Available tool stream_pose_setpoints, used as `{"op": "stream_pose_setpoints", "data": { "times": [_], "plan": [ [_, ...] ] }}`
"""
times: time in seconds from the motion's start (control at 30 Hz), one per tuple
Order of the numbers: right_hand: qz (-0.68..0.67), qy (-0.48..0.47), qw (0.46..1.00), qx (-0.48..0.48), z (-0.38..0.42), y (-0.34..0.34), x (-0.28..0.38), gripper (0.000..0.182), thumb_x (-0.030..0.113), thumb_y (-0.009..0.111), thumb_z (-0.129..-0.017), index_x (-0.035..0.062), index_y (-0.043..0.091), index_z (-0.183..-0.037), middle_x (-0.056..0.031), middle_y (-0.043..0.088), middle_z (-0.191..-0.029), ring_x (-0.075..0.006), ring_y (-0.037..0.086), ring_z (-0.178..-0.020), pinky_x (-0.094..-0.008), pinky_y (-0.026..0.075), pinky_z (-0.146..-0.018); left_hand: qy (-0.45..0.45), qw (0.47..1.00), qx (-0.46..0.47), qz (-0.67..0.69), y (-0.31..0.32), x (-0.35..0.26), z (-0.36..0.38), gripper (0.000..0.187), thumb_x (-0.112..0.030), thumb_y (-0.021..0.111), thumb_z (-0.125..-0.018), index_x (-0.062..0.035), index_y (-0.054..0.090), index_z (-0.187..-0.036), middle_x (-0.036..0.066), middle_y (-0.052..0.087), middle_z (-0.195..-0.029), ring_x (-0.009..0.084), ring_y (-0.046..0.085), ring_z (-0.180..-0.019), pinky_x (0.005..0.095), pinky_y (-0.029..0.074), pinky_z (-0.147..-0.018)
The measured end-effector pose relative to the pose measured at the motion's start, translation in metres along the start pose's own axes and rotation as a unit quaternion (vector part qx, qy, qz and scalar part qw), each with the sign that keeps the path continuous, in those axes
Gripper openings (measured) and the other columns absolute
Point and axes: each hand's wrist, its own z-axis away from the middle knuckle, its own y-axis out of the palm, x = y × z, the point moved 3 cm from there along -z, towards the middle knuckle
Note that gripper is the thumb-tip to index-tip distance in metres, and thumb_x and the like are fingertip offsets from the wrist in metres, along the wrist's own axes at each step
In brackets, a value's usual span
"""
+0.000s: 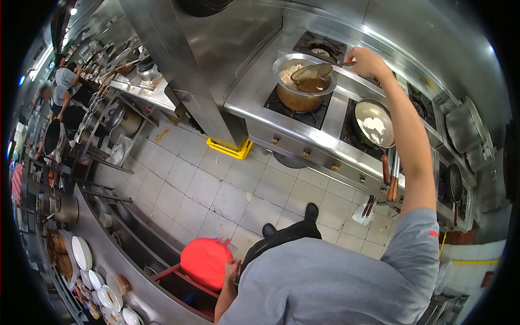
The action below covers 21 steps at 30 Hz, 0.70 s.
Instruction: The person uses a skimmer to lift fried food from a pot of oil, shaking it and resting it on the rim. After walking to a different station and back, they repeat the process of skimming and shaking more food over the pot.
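My right hand (370,62) grips the handle of a mesh skimmer (312,72), its basket tilted over a wide-rimmed pot (299,100) on the stove. Brown liquid (314,85) fills part of the pot, and pale pieces (290,73) lie at its left side. Low by my body, my left hand (232,268) has its fingers curled beside a round red seat or lid (206,264). What those fingers hold, if anything, is hidden. A frying pan (374,123) with a white patch inside stands on the burner below my right forearm.
The steel stove (287,127) runs along the front, with a large pot (467,124) at its right. A steel pillar (200,70) rises left of it, above a yellow base (229,149). Plates (82,253) line the left counter. Other people (64,86) stand far left.
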Motion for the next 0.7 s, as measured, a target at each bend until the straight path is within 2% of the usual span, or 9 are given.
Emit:
{"op": "stream_pose_setpoints", "data": {
  "times": [0.13,0.17,0.27,0.3,0.4,0.47,0.53,0.6,0.7],
  "plan": [
    [-0.07,-0.002,0.997,-0.038,0.016,-0.004,-0.026,0.027,0.008,0.061,-0.068,0.0035,0.064,-0.094,-0.0185,0.063,-0.087,-0.0313,0.061,-0.089,-0.0371,0.047,-0.078,0.036,0.998,-0.004,-0.049,-0.001,0.009,-0.004,0.017,-0.017,0.06,-0.083,-0.0016,0.061,-0.077,0.0,0.053,-0.059,0.0091,0.047,-0.049,0.0242,0.035,-0.043],
    [-0.083,0.028,0.995,-0.039,0.022,-0.003,-0.032,0.027,0.01,0.057,-0.069,0.0041,0.065,-0.095,-0.0172,0.064,-0.086,-0.0299,0.061,-0.083,-0.0358,0.047,-0.075,0.052,0.996,-0.009,-0.069,-0.003,0.015,-0.006,0.017,-0.017,0.06,-0.083,-0.0009,0.062,-0.078,0.0,0.054,-0.06,0.0091,0.047,-0.049,0.0241,0.035,-0.043],
    [-0.178,0.092,0.978,-0.058,0.048,-0.001,-0.037,0.026,0.013,0.059,-0.073,0.004,0.065,-0.096,-0.0129,0.065,-0.082,-0.0243,0.061,-0.079,-0.0332,0.046,-0.073,0.002,0.999,0.001,-0.053,-0.007,0.031,-0.009,0.018,-0.017,0.061,-0.082,0.0008,0.064,-0.081,0.0,0.054,-0.06,0.0089,0.045,-0.048,0.0243,0.033,-0.042],
    [-0.241,0.097,0.965,-0.031,0.045,0.016,-0.053,0.023,0.016,0.058,-0.079,0.0036,0.064,-0.097,-0.0074,0.062,-0.076,-0.0139,0.056,-0.068,-0.0288,0.044,-0.059,0.007,0.999,-0.006,-0.044,-0.007,0.035,-0.009,0.019,-0.017,0.061,-0.082,0.0009,0.065,-0.081,0.0,0.053,-0.059,0.0089,0.045,-0.047,0.0245,0.033,-0.042],
    [-0.42,0.183,0.889,0.009,0.061,0.048,-0.062,0.021,0.017,0.054,-0.084,0.0036,0.061,-0.099,-0.0047,0.06,-0.071,-0.0073,0.047,-0.057,-0.0239,0.037,-0.046,0.014,1.0,-0.017,-0.018,-0.008,0.044,-0.013,0.019,-0.017,0.061,-0.082,0.001,0.065,-0.081,0.0,0.052,-0.056,0.0091,0.044,-0.045,0.0251,0.033,-0.041],
    [-0.522,0.193,0.831,0.008,0.064,0.09,-0.071,0.019,0.017,0.052,-0.087,0.0044,0.059,-0.099,-0.0028,0.057,-0.069,-0.0047,0.039,-0.05,-0.0213,0.03,-0.04,0.006,1.0,-0.012,0.001,-0.009,0.049,-0.018,0.019,-0.017,0.06,-0.082,0.001,0.064,-0.08,0.0,0.052,-0.055,0.0095,0.045,-0.044,0.0255,0.033,-0.04],
    [-0.611,0.238,0.755,0.011,0.076,0.117,-0.058,0.016,0.014,0.048,-0.088,0.0033,0.056,-0.098,-0.0026,0.054,-0.07,-0.0052,0.036,-0.049,-0.0213,0.027,-0.039,-0.007,1.0,-0.007,0.001,-0.01,0.051,-0.025,0.018,-0.017,0.06,-0.082,0.0003,0.063,-0.077,0.0,0.052,-0.055,0.01,0.045,-0.044,0.0257,0.034,-0.04],
    [-0.671,0.241,0.701,0.03,0.076,0.157,-0.058,0.016,0.013,0.046,-0.089,0.0025,0.054,-0.099,-0.0027,0.051,-0.068,-0.0054,0.034,-0.048,-0.021,0.025,-0.038,-0.015,1.0,-0.004,-0.01,-0.009,0.048,-0.025,0.017,-0.016,0.059,-0.082,-0.0009,0.062,-0.075,0.0,0.052,-0.055,0.0103,0.046,-0.045,0.0257,0.034,-0.041],
    [-0.684,0.263,0.68,0.019,0.079,0.178,-0.034,0.015,0.015,0.049,-0.087,0.005,0.054,-0.097,-0.0025,0.05,-0.068,-0.005,0.033,-0.048,-0.0202,0.024,-0.037,-0.006,1.0,0.0,-0.022,-0.005,0.017,-0.014,0.016,-0.015,0.059,-0.083,-0.003,0.06,-0.073,0.0,0.052,-0.054,0.0105,0.046,-0.045,0.0253,0.036,-0.042]
  ]
}}
